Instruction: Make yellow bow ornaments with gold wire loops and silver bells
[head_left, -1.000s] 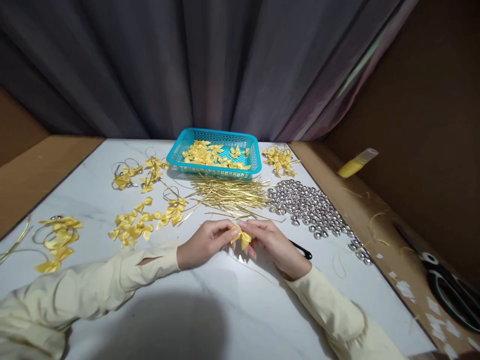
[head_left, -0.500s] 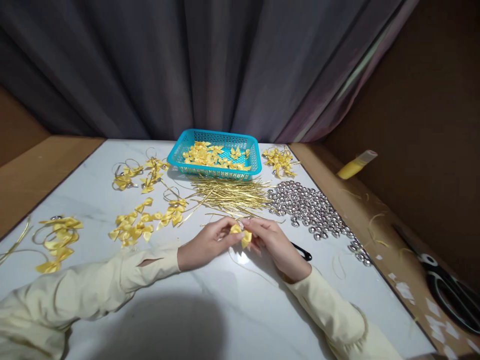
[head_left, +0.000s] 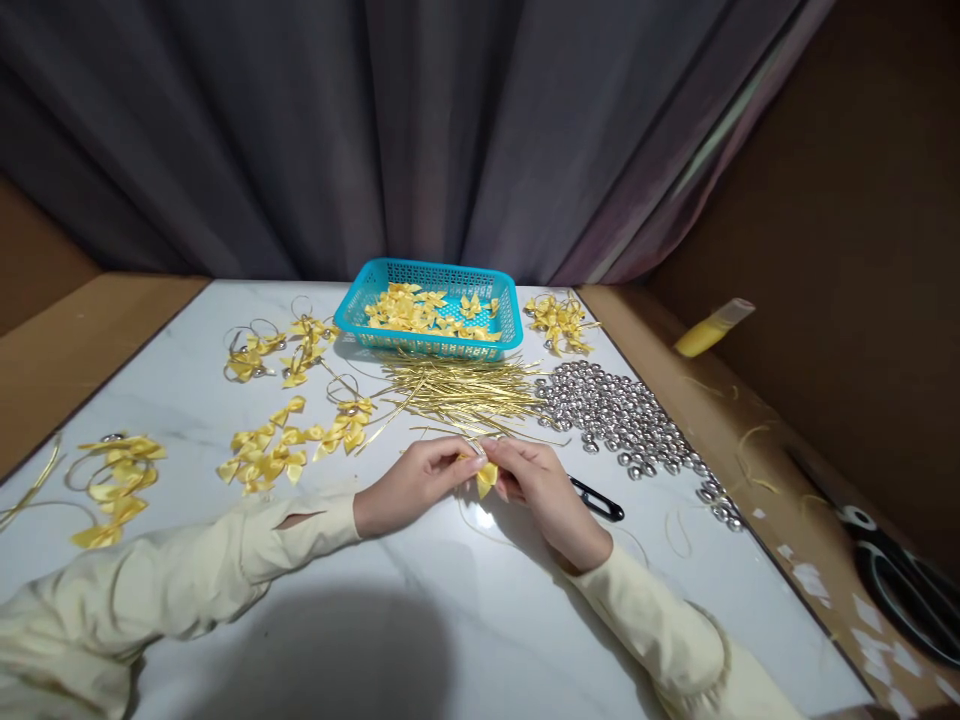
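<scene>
Both hands meet over the middle of the table, pinching one yellow ribbon bow between them. My left hand is closed on the bow's left side, thumb on top. From the right, my right hand grips it with thumb and fingers; a small silvery bit shows at the fingertips, too small to make out. A thin cord hangs below the hands onto the table. Just beyond them lies a heap of gold twist ties. Behind my right hand a black-handled tool is partly hidden.
A blue basket with yellow bows stands at the back. Silver bells or beads spread at the right. Loose bows and bows with cords lie left. Scissors, a yellow tube and paper scraps lie beyond the right edge.
The bow has turned between my fingers, and less of it shows. My right hand has shifted slightly left, uncovering more of the black-handled tool.
</scene>
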